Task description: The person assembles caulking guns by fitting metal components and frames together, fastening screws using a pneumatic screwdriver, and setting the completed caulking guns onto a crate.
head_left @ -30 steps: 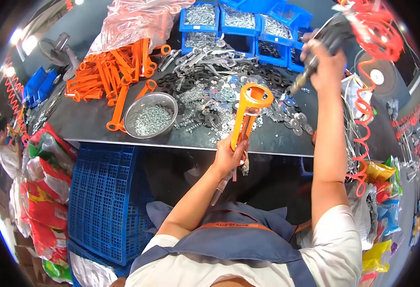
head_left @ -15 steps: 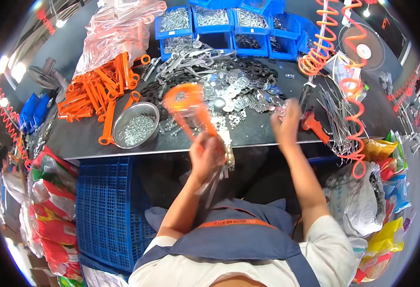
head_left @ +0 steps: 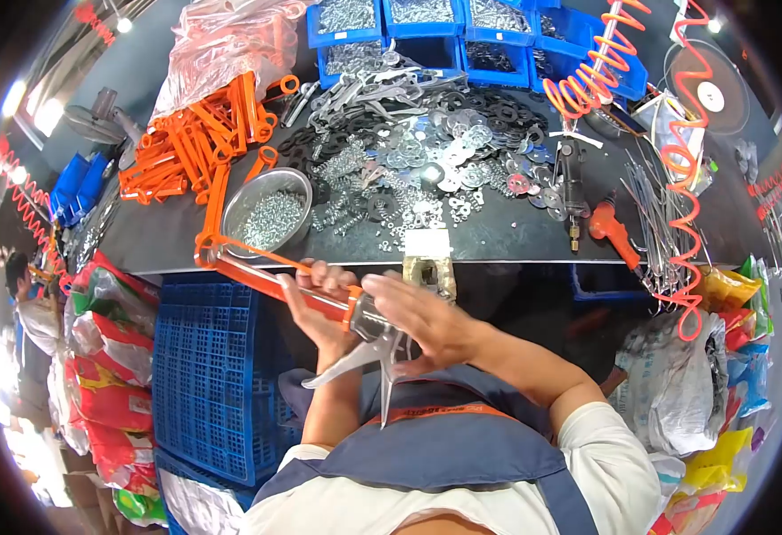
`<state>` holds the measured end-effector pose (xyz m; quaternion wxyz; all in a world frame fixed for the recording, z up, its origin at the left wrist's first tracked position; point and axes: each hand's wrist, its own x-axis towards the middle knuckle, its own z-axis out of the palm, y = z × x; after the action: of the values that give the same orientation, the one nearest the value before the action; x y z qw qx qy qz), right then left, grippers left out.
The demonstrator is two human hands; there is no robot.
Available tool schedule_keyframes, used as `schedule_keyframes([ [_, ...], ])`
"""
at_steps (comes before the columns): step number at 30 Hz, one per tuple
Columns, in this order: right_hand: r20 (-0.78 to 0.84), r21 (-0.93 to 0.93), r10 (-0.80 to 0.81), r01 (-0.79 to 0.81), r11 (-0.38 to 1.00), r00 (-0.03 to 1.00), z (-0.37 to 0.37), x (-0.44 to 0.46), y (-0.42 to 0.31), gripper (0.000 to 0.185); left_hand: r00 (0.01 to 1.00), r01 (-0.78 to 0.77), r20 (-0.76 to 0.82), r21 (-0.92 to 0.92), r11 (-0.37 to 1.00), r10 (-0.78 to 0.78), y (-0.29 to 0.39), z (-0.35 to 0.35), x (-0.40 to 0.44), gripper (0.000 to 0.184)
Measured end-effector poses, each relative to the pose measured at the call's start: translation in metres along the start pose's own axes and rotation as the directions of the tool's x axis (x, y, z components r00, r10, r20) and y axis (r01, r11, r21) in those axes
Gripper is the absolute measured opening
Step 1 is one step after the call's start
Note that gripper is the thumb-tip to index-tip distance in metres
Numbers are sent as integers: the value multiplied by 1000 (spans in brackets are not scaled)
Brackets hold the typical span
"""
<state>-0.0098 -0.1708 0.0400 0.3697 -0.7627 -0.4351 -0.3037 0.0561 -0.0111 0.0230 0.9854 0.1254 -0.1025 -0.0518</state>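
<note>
A caulking gun (head_left: 255, 276) with an orange frame and a bare metal handle and trigger is held over the bench's front edge, its far end pointing left. My left hand (head_left: 323, 314) is wrapped round the frame near its rear. My right hand (head_left: 435, 325) closes over the metal rear part, above the trigger, which hangs down toward my apron. The far ring of the gun lies close to a metal bowl (head_left: 300, 242) of small screws. Just beyond my hands, a small metal fixture (head_left: 431, 272) stands at the bench edge.
Orange frames (head_left: 177, 152) are piled at the left. Springs, washers and discs (head_left: 449, 160) cover the middle, with blue bins (head_left: 426, 67) behind. At the right are a black air driver (head_left: 572, 183), an orange-handled tool (head_left: 612, 234), metal rods (head_left: 654, 209) and coiled hoses (head_left: 683, 214).
My right hand has come from near the air driver onto the gun's rear. The gun, upright and blurred before, has swung down to point left. My left hand has moved left and down.
</note>
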Motion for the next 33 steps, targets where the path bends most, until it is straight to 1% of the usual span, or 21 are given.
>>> schedule_keyframes([
  [2, -179, 573, 538, -357, 738, 824, 40, -10, -19, 62, 999, 4, -33, -79, 997, -6, -5, 0, -3, 35],
  [4, 17, 957, 904, -270, 109, 428, 59, 3, -35, 50, 1000, -16, -7, -104, 994, 15, 4, -1, 0, 30],
  [5, 301, 937, 922, -253, -240, 243, 53, 3, -34, 43, 975, -93, -198, 65, 994, 104, 6, 6, -4, 22],
  [8, 483, 837, 842, -410, -362, 242, 67, -8, -22, 41, 957, -97, -238, 268, 958, 163, 37, -31, -9, 24],
  [12, 244, 662, 815, -704, 256, 526, 68, -35, -25, 36, 945, 3, -238, 690, 723, 223, 139, -68, -38, 28],
  [14, 414, 535, 792, -824, 187, 449, 59, -47, -22, 29, 954, 24, -172, 860, 510, 245, 193, -99, -61, 27],
  [16, 505, 470, 760, -869, 154, 408, 61, -52, -23, 27, 931, 116, -124, 992, 44, 344, 242, -104, -88, 32],
  [18, 543, 411, 759, -902, 132, 359, 69, -52, -21, 24, 934, -31, 158, 929, -368, 321, 288, -125, -105, 34],
  [20, 565, 425, 751, -901, 89, 341, 77, -49, -22, 22, 928, 74, 253, 594, -801, 273, 337, -156, -128, 36],
  [21, 564, 435, 748, -896, 90, 349, 79, -43, -22, 21, 908, 271, 201, 384, -882, 367, 345, -172, -145, 34],
  [22, 576, 471, 723, -878, 87, 380, 79, -36, -21, 20, 702, 603, -371, 764, -229, 608, 352, -171, -148, 34],
  [23, 557, 504, 714, -856, 115, 424, 78, -30, -19, 19, 835, 440, -65, 676, -591, 547, 374, -225, -177, 35],
  [24, 562, 520, 707, -848, 101, 429, 73, -27, -14, 18, 939, 343, -90, 311, -886, 332, 405, -279, -197, 41],
  [25, 527, 544, 695, -822, 167, 490, 67, -25, -10, 18, 949, 281, -75, 636, -719, 305, 433, -348, -236, 48],
  [27, 417, 549, 706, -777, 308, 573, 45, -13, 2, 16, 998, 59, 22, 100, -993, 61, 434, -319, -233, 47],
  [28, 328, 506, 711, -751, 424, 622, 30, -15, 14, 13, 807, 569, -178, 493, -659, 564, 405, -289, -207, 46],
  [29, 223, 429, 744, -748, 506, 630, 12, -7, 24, 12, 883, 391, -217, -153, -908, 416, 408, -283, -209, 48],
  [30, 153, 421, 824, -790, 445, 545, -9, -2, 35, 12, 727, 482, -399, -283, -829, 559, 346, -194, -168, 49],
  [31, -50, 144, 786, -774, 616, 616, -24, -19, 63, 12, 698, 488, -397, -345, -802, 596, 329, -180, -151, 52],
  [32, -209, 74, 771, -776, 626, 602, -45, -11, 77, 11, 728, 468, -386, -324, -822, 566, 324, -182, -140, 52],
  [33, -342, -5, 718, -766, 643, 606, -68, -9, 95, 11, 858, 423, -305, -41, -905, 414, 319, -185, -131, 50],
])
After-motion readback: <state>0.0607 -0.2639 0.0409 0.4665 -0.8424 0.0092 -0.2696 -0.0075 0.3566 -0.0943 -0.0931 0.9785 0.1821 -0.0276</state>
